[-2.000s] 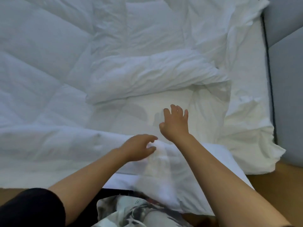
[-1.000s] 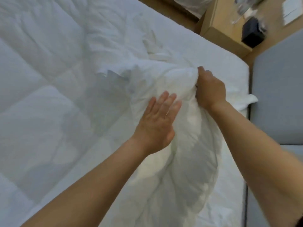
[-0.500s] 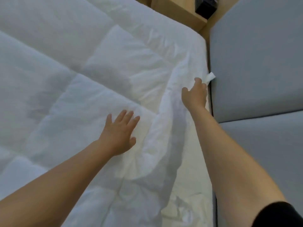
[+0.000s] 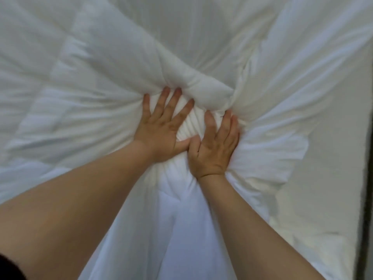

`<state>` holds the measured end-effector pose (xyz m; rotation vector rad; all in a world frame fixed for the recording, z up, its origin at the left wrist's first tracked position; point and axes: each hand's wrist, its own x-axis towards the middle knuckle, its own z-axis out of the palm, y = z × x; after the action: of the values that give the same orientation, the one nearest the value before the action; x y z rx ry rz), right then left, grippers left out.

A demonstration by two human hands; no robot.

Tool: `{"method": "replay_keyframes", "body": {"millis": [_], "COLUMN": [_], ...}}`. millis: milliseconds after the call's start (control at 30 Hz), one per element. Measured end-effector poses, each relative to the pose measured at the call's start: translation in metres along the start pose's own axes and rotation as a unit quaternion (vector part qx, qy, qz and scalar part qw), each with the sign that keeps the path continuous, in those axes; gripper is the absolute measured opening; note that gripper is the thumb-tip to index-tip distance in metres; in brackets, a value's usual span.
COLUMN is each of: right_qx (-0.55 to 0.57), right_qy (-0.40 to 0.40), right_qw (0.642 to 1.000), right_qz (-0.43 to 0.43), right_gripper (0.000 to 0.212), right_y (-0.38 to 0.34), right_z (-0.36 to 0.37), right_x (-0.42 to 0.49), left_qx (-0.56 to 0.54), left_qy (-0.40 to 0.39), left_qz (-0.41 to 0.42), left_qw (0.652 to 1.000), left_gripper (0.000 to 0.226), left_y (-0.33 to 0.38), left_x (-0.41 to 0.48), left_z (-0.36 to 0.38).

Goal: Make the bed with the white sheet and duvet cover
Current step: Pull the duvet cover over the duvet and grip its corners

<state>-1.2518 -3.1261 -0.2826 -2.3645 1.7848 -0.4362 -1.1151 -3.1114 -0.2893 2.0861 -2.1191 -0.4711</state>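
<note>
The fingers (image 4: 171,104) of the left hand (image 4: 161,130) lie straight and spread, pressing flat on the duvet (image 4: 101,77). Their tips sink under a thick roll (image 4: 201,83) of it. The right hand (image 4: 214,146) presses just beside, fingers straight and closer together, thumb touching the left thumb, its outer edge lost in a fold. Creases fan out from both hands. To the right lies the flatter sheet (image 4: 333,128); where the duvet ends and the sheet begins is hard to tell. A dark strip (image 4: 366,178) is cut off at the right edge.

Head-worn view, steeply downward, close over the duvet (image 4: 101,98).
</note>
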Motion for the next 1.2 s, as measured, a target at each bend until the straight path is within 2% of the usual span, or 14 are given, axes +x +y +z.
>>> {"method": "replay_keyframes", "body": {"millis": [67, 233, 400, 467, 533, 600, 733, 800, 833, 900, 933, 1000, 1067, 1200], "right_qx": [0.003, -0.001, 0.023, -0.019, -0.010, 0.059, 0.155, 0.206, 0.237, 0.281, 0.292, 0.328, 0.391, 0.472], "right_qy": [0.030, 0.038, 0.034, 0.054, 0.039, 0.000, -0.079, -0.088, -0.084, -0.070, -0.068, -0.058, -0.049, -0.050], "right_qw": [1.000, 0.999, 0.998, 0.993, 0.973, 0.945, 0.904, 0.862, 0.846, 0.844, 0.852, 0.855, 0.832, 0.786], "right_qz": [-0.007, 0.014, 0.037, 0.105, 0.229, 0.322, 0.391, 0.455, 0.469, 0.450, 0.429, 0.397, 0.389, 0.395], "right_gripper": [0.060, 0.058, 0.067, 0.070, 0.073, 0.085, 0.107, 0.088, 0.063, 0.015, 0.009, 0.017, 0.027, 0.019], "right_y": [0.003, -0.011, -0.009, -0.005, -0.003, -0.004, -0.007, -0.006, -0.008, -0.019, -0.027, -0.045, -0.064, -0.071], "right_z": [0.009, -0.015, -0.078, -0.104, -0.126, -0.140, -0.158, -0.160, -0.161, -0.163, -0.163, -0.162, -0.167, -0.168], "right_x": [0.004, 0.004, -0.040, -0.075, -0.103, -0.121, -0.129, -0.123, -0.119, -0.112, -0.107, -0.100, -0.097, -0.103], "left_qx": [0.013, 0.022, -0.018, -0.073, -0.129, -0.168, -0.188, -0.183, -0.176, -0.163, -0.164, -0.182, -0.249, -0.504], "left_qy": [0.049, -0.010, -0.053, -0.058, -0.082, -0.123, -0.185, -0.217, -0.222, -0.211, -0.199, -0.157, -0.120, -0.086], "left_qz": [0.022, -0.030, -0.077, -0.102, -0.116, -0.126, -0.138, -0.159, -0.165, -0.170, -0.172, -0.173, -0.190, -0.240], "left_qw": [0.998, 0.999, 0.995, 0.990, 0.981, 0.970, 0.955, 0.946, 0.945, 0.949, 0.951, 0.955, 0.942, 0.825], "left_gripper": [0.085, 0.091, 0.070, 0.066, 0.071, 0.085, 0.123, 0.124, 0.122, 0.116, 0.114, 0.111, 0.112, 0.107], "left_y": [-0.003, 0.008, 0.036, 0.056, 0.085, 0.115, 0.152, 0.156, 0.156, 0.154, 0.150, 0.142, 0.135, 0.134], "left_x": [0.006, -0.002, -0.059, -0.103, -0.148, -0.193, -0.250, -0.261, -0.263, -0.264, -0.263, -0.260, -0.258, -0.246], "left_z": [0.009, -0.019, -0.054, -0.064, -0.072, -0.077, -0.071, -0.062, -0.059, -0.056, -0.056, -0.056, -0.063, -0.078]}}
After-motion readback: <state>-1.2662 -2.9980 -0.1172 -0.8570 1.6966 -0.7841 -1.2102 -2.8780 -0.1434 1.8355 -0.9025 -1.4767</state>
